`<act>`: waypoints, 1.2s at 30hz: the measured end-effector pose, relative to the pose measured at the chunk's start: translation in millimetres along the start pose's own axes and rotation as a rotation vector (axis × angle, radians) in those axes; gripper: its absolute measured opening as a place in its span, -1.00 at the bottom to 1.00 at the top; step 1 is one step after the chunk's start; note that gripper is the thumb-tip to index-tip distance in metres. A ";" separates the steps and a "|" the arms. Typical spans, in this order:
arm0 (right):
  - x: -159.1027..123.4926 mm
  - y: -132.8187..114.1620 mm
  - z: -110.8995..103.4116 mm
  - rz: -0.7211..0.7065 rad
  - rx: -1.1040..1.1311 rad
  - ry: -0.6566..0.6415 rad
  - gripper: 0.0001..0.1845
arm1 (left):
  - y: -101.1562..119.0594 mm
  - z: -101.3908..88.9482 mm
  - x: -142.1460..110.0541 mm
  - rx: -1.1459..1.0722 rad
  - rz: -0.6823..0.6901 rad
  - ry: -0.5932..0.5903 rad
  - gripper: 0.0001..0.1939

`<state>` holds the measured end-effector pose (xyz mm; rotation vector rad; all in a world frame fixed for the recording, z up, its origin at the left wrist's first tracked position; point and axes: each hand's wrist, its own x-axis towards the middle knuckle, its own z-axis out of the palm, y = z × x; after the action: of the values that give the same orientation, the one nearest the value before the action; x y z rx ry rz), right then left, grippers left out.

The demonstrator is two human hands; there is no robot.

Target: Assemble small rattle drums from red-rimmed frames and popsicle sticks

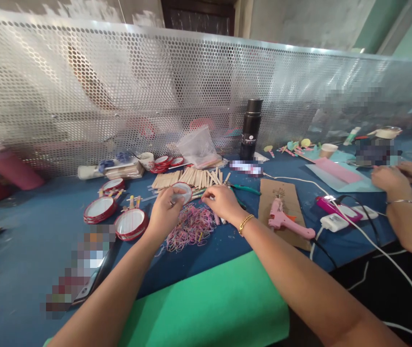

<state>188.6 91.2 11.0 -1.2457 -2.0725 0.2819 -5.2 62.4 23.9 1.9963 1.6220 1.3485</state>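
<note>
My left hand (166,207) is closed on a small round disc (183,191) with a red rim and a pale middle. To its right, my right hand (221,200) has its fingers pinched together; whatever is in them, if anything, is too small to tell. Just below both hands lies a tangled heap of pink and purple rubber bands (189,230). Behind them are many flat wooden sticks (200,177). Larger red-rimmed round pieces (130,222) rest left of my left hand, some with small sticks attached.
A pink glue gun (281,219) lies on cardboard (296,193) at right, near teal-handled pliers (247,188). A black bottle (252,130) stands at the back. A phone (90,270) lies front left. Green sheet (206,308) covers my lap. Another person's hands (390,180) work at far right.
</note>
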 end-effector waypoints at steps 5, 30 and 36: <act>-3.5 -7.6 0.3 -0.016 0.078 0.032 -0.96 | 4.8 0.2 -2.1 0.027 0.044 -0.073 -0.80; -4.7 -15.8 -4.7 0.102 0.389 0.142 -0.85 | 22.3 -8.2 -6.8 -0.331 -0.019 -0.317 -0.49; -6.0 -16.8 -4.1 0.072 0.380 0.159 -0.89 | 19.6 -12.8 -7.4 -0.060 0.150 -0.327 -0.41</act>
<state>181.5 76.8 19.8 -1.0736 -1.7407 0.5621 -1.9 44.5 40.4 2.1999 1.2956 1.0325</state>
